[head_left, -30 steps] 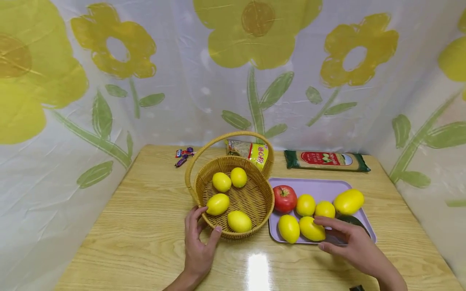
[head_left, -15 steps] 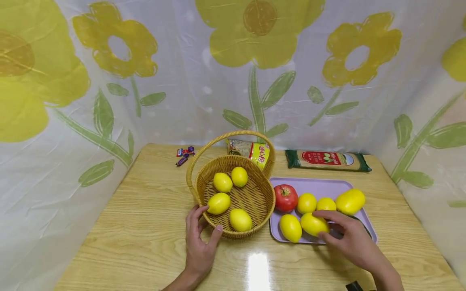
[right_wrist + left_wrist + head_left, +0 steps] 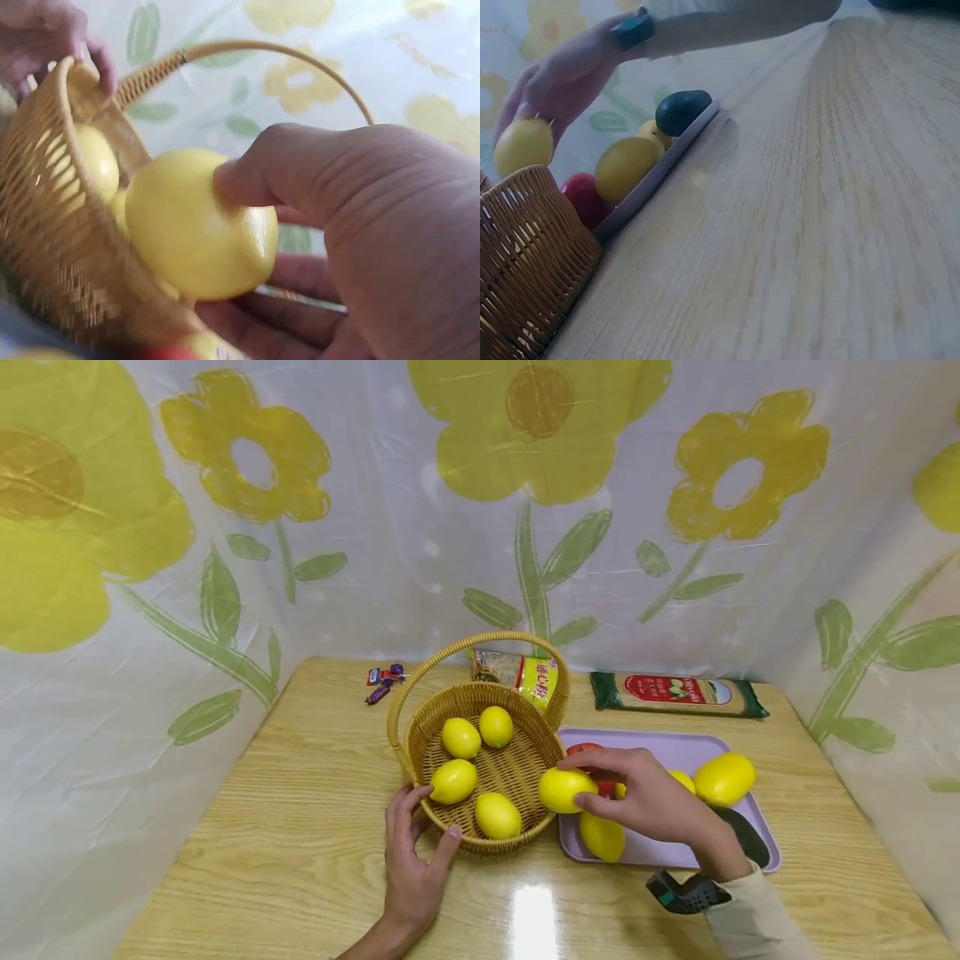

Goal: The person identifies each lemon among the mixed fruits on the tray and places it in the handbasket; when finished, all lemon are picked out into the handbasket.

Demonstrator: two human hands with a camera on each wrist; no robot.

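My right hand [image 3: 652, 797] pinches a lemon [image 3: 564, 790] between thumb and fingers, just above the right rim of a round wicker basket [image 3: 521, 768]. In the right wrist view, the held lemon [image 3: 199, 225] is seen close up beside the basket wall [image 3: 90, 247]. Several lemons [image 3: 498, 816] lie inside the basket. At the basket's front left, my left hand [image 3: 416, 868] grips the rim, with the thumb in front and fingers at the side. The purple tray [image 3: 667, 742] bears another lemon [image 3: 602, 837]; the right hand partly covers the fruit there.
On the tray are a mostly hidden red fruit [image 3: 583, 748], a large yellow fruit [image 3: 724, 779] and a dark green fruit [image 3: 742, 835]. Behind stand a pasta bag [image 3: 536, 681] and a long noodle pack [image 3: 678, 692]. Small wrapped candies [image 3: 381, 685] lie left. The basket handle [image 3: 480, 637] arches upward.
My right hand has taken hold of a lemon at the tray's front and carried it left and up to the basket's rim. My left hand stays at the basket.
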